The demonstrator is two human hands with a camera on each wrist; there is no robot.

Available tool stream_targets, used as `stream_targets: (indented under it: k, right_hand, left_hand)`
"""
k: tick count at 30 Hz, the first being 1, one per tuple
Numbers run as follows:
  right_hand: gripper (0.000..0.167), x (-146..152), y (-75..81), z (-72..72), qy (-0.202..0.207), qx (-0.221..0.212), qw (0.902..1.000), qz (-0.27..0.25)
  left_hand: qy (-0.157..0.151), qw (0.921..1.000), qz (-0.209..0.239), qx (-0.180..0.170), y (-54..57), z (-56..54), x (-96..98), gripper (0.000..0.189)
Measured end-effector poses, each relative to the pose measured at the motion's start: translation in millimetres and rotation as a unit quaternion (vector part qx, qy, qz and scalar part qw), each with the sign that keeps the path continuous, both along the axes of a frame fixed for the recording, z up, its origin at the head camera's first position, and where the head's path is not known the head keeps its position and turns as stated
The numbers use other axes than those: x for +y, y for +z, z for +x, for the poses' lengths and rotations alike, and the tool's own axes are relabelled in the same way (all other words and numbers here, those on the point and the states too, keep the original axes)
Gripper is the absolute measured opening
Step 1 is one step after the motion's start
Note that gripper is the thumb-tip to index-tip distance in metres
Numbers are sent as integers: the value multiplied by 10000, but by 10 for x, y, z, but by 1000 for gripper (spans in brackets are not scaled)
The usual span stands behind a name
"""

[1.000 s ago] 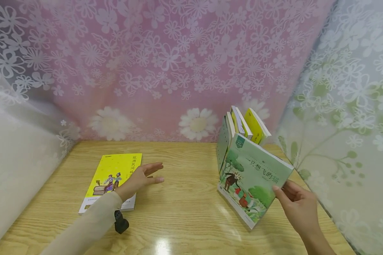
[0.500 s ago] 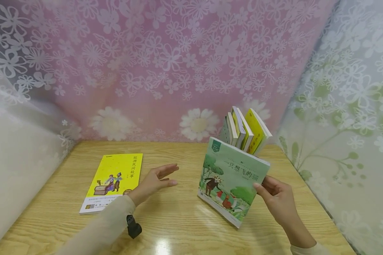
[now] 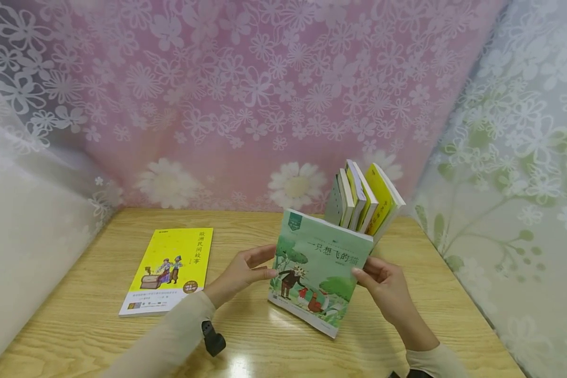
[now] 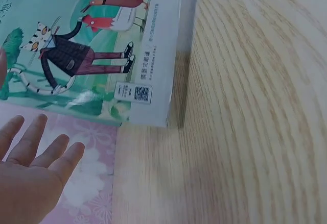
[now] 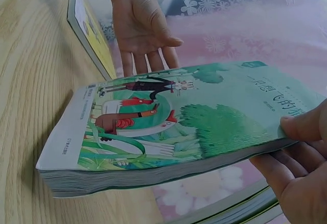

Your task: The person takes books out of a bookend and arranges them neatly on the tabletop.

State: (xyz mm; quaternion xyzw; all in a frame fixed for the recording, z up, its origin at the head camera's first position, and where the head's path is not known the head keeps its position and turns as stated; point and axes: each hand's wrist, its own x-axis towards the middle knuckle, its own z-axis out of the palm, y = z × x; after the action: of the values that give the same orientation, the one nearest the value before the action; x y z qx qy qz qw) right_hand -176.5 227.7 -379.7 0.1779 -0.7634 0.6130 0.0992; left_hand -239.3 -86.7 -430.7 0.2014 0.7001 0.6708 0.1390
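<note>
A green picture book with a cat and birds on its cover stands tilted over the table, cover facing me in the head view. My right hand pinches its right edge, thumb on the cover and fingers beneath. At the opposite edge is my left hand, its fingers extended and spread, with the thumb close to the cover. In the right wrist view, the left fingertips reach the book's far edge and are partly hidden by it. The book's lower edge is close over the wood.
A yellow book lies flat on the wooden table at the left. Several upright books lean together at the back right, partly behind the green book. Floral curtains hang behind and at both sides.
The right hand has carried the green book leftward, away from the row of upright books. My left hand has moved right from over the yellow book to the green book's left edge.
</note>
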Motion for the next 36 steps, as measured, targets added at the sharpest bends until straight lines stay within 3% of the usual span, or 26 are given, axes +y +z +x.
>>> stream_targets:
  k: [5,12,17,25,36]
  right_hand:
    - [35,-62,-13,-73,148,-227,9996,23]
    - [38,-108,-52,-183,709,-312,9969,-135]
    - [39,-125,-51,-230,811,-375,9959,-112]
    - [40,-120,1,-245,829,-671,9943,55]
    - [44,-122,-41,-258,1068,-828,9908,-82]
  left_hand:
    - [169,9996,-170,-122,-25,19,46,70]
    - [-106,9997,-200,89,-87,52,19,43]
    - [-231,9997,-37,73,-116,50,-13,34]
    - [-464,9985,274,128,-94,77,-34,34]
    - [-531,9976,427,127,-146,91,-82,38]
